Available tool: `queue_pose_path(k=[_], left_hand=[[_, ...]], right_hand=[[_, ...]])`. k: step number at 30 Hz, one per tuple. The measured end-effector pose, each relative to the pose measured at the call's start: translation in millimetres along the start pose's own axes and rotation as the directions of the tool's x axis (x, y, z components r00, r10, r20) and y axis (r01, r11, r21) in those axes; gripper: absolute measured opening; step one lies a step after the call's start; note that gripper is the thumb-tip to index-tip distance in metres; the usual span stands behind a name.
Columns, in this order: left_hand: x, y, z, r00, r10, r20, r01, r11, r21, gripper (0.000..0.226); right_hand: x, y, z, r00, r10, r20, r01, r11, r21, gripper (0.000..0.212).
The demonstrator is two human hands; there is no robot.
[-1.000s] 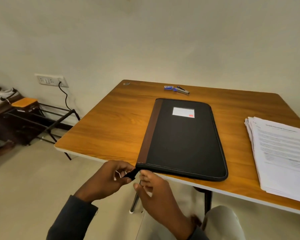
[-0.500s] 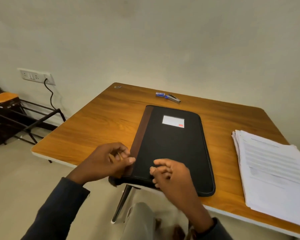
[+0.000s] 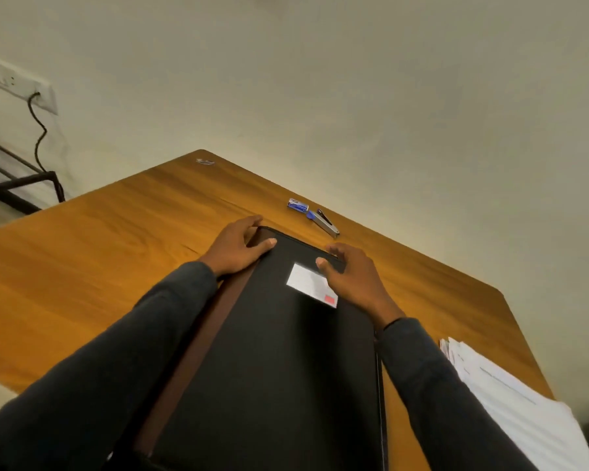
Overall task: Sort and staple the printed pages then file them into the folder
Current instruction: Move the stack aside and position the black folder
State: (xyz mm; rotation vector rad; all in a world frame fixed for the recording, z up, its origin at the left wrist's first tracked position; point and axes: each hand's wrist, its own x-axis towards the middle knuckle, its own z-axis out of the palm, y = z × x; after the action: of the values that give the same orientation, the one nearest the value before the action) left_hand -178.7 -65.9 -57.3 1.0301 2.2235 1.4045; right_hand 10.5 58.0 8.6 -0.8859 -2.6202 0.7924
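A black zip folder [image 3: 279, 362] with a brown spine strip and a white label lies closed on the wooden table [image 3: 92, 266]. My left hand [image 3: 237, 246] grips the folder's far left corner, thumb on top. My right hand [image 3: 352, 273] curls over the far edge near the label, fingers at the zip line. A stack of printed pages [image 3: 510, 396] lies at the right, near the table's edge. A grey stapler [image 3: 323, 222] with a blue staple box [image 3: 298, 204] beside it rests beyond the folder.
A small metal object [image 3: 205, 161] sits at the table's far corner. A wall socket [image 3: 12, 81] with a black cable and a dark metal rack [image 3: 17, 185] stand to the left. The wall is close behind the table.
Both hands have moved from the folder's near left corner to its far edge. The camera has leaned forward over the folder and tilted.
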Motion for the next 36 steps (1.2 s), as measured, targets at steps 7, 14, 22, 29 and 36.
queue_pose_path(k=[7, 14, 22, 29, 36], left_hand=[[26, -16, 1, 0.998, 0.058, 0.04, -0.06, 0.997, 0.05, 0.073], [29, -21, 2, 0.998, 0.068, 0.019, -0.069, 0.994, 0.087, 0.079], [29, -24, 0, 0.992, 0.123, 0.014, -0.121, 0.988, -0.093, 0.095], [30, -21, 0, 0.988, 0.157, -0.008, -0.155, 0.972, -0.177, 0.087], [34, -26, 1, 0.985, 0.171, -0.011, -0.171, 0.978, -0.117, 0.085]], right_hand=[[107, -10, 25, 0.97, 0.097, 0.224, -0.03, 0.958, -0.284, 0.044], [157, -52, 47, 0.771, 0.38, 0.511, -0.241, 0.917, -0.318, 0.04], [170, -64, 63, 0.734, 0.362, 0.574, -0.308, 0.932, -0.194, 0.032], [176, -55, 68, 0.733, 0.415, 0.539, -0.375, 0.907, -0.189, 0.038], [174, -59, 68, 0.783, 0.381, 0.492, -0.345, 0.924, -0.167, 0.016]])
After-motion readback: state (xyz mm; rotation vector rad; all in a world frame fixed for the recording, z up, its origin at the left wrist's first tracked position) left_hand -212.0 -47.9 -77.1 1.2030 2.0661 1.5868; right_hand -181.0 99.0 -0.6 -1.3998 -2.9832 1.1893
